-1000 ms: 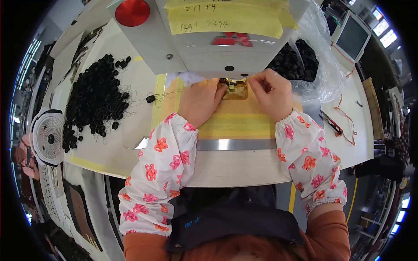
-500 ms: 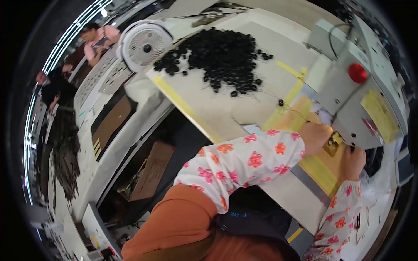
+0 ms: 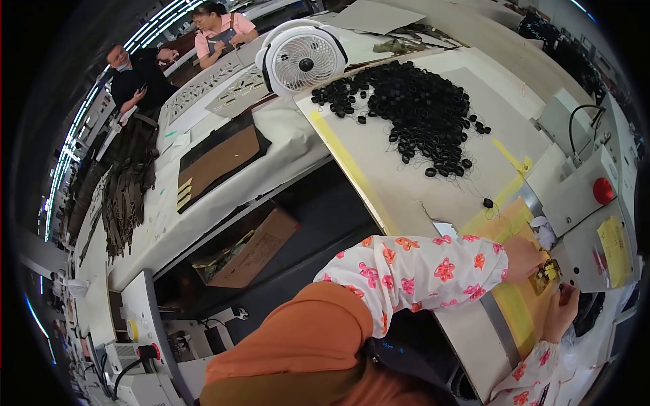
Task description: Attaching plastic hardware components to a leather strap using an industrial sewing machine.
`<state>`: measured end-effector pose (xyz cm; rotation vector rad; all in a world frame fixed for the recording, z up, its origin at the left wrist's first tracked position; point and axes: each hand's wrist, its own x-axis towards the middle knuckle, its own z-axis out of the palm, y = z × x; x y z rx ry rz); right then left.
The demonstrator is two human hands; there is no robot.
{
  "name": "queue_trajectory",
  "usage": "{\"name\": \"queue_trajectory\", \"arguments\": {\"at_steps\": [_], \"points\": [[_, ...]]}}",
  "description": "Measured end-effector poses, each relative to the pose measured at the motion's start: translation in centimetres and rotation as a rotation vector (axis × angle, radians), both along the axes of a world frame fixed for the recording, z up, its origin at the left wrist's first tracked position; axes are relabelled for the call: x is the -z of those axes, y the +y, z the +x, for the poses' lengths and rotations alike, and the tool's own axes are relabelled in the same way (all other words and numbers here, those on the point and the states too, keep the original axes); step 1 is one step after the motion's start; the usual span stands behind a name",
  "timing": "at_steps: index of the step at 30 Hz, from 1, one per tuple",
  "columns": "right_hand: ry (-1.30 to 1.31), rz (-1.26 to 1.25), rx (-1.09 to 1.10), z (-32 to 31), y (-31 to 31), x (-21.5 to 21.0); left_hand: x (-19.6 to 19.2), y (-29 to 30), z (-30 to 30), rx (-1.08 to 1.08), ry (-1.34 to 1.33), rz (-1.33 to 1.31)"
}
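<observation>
My left hand (image 3: 525, 259) reaches across the work surface to a small yellow metal fixture (image 3: 548, 272) below the grey machine head (image 3: 588, 233). Its fingers are closed at the fixture's edge, and what they hold is hidden. On the near side of the fixture, my right hand (image 3: 560, 314) has its fingertips pinched together. Something small and dark shows at those fingertips, too small to name. Beyond my left hand, a single black loop (image 3: 488, 203) with loose thread lies apart from a large heap of similar small black loops (image 3: 423, 111).
A white fan (image 3: 305, 64) stands at the table's far left corner. Yellow tape (image 3: 345, 166) lines the table edge. The machine carries a red button (image 3: 602, 191). An open cardboard box (image 3: 250, 247) sits lower left. Two people are at another table, near dark straps (image 3: 128, 189).
My view has swung left, so the whole scene sits further right and lower. Both hands stay by the yellow fixture, with the right fingertips pinched close to it.
</observation>
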<state>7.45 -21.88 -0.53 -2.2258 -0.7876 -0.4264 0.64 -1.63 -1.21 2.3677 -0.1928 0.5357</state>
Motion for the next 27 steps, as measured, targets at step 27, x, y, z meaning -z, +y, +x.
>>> {"name": "queue_trajectory", "arguments": {"at_steps": [27], "points": [[-0.016, -0.137, -0.218, -7.2, 4.4, -0.7, -0.6, 0.1, -1.1, 0.251, 0.150, 0.056]]}}
